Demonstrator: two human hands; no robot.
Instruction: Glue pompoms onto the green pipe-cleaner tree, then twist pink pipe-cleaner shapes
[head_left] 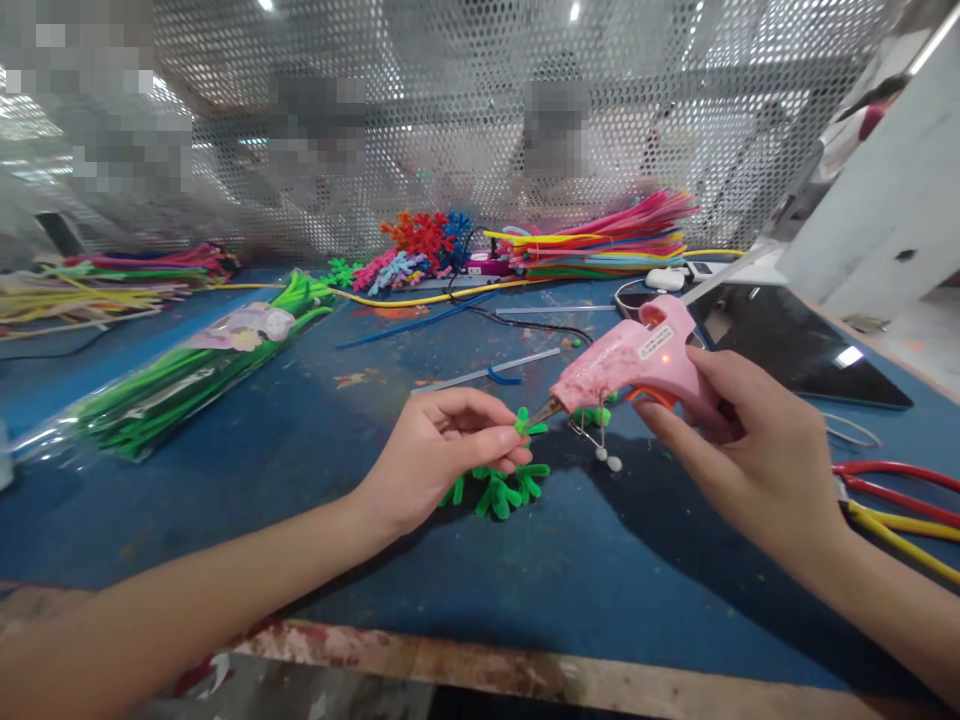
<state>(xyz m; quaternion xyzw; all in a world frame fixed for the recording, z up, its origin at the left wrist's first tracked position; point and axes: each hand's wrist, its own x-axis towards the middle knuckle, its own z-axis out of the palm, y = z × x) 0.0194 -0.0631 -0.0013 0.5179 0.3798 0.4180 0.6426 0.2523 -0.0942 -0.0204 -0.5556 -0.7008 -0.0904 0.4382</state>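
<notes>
So the work in hand looks about midway on this fuzzy green piece (523, 420), judging by how things lie. It's above the middle of the blue surface (315, 560), a bit toward the near edge, pinched between the thumb and fingers of the left hand (442, 445). The right hand (757, 440) is wrapped round the grip of a pink glue gun (622, 355), little light glowing, metal nozzle right up at the green piece. Can't tell if it's actually touching, or if the trigger is squeezed.

What's done: there's a branchy green cluster (499, 495) just below the left fingers, arms already shaped. Can't see whether it's joined to the held bit, the hand blocks that. Along the far edge sits a pile of branchy red, orange, blue and pink pieces (424, 250), which I'd guess are finished or close to it.

What's left: the glue joint doesn't look settled to me, with the nozzle right there. Plenty of raw stock too: a clear bag of green stems (180, 390) toward the far left corner, and a big multicolour stem bundle (600, 240) by the far edge. The red- and yellow-handled tools (900, 490) lie at the right edge, untouched.
</notes>
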